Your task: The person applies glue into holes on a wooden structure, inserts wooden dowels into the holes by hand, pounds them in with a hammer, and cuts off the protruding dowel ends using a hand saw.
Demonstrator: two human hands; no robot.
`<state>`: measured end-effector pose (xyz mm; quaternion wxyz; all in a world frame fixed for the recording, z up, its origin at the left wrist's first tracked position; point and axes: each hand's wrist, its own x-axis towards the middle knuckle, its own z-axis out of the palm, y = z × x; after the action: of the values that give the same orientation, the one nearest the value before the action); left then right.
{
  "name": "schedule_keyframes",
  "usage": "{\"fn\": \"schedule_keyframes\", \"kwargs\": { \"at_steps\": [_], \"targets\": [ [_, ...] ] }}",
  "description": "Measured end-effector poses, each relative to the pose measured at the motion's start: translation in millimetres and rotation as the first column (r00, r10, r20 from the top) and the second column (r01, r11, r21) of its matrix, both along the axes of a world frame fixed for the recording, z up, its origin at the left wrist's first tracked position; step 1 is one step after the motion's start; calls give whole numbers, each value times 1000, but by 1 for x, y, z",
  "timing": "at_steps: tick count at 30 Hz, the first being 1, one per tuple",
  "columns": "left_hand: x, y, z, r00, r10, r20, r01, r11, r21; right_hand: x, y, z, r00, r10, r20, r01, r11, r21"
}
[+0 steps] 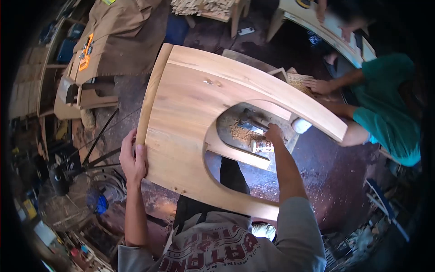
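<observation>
A large pale wooden piece (176, 113) with a U-shaped cut-out and a rounded edge strip stands tilted in front of me. My left hand (133, 156) is wrapped around its left edge, thumb on the near face. Beyond the cut-out, my right hand (274, 133) is closed at the end of a shiny metal tool (253, 125) that looks like a hammer; its fingers are partly hidden. The tool lies over small wooden pieces (242, 133) on a low work surface (286, 139). Just below the hand is a labelled white glue tub (262, 146).
A co-worker in a green shirt (385, 104) sits at the right, one hand on a tray of small pieces (301, 84). A white container (301, 125) stands near the right hand. At the left are a cloth-covered table (122, 50), an orange tool (86, 52) and a fan (68, 195).
</observation>
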<state>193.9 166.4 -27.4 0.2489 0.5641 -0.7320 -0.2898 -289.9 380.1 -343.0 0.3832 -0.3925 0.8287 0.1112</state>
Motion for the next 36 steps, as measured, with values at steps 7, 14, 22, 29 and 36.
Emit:
{"fn": "schedule_keyframes", "kwargs": {
  "at_steps": [7,14,22,29,36],
  "targets": [
    [-9,-2,12,989,-36,142,47,996,-80,14,5,-64,955,141,-261,-158,986,-45],
    [-18,7,39,973,16,232,-6,999,-45,-22,44,-79,995,50,-89,-56,996,-73],
    [-93,-19,31,960,31,280,15,987,-161,15,44,-52,897,194,-398,-260,958,-119],
    [-88,-15,42,967,49,249,-17,991,-131,24,79,129,947,56,316,84,906,-414],
    [-79,-5,43,971,70,230,-36,988,-151,108,57,332,889,101,446,322,554,-768]
  ]
}}
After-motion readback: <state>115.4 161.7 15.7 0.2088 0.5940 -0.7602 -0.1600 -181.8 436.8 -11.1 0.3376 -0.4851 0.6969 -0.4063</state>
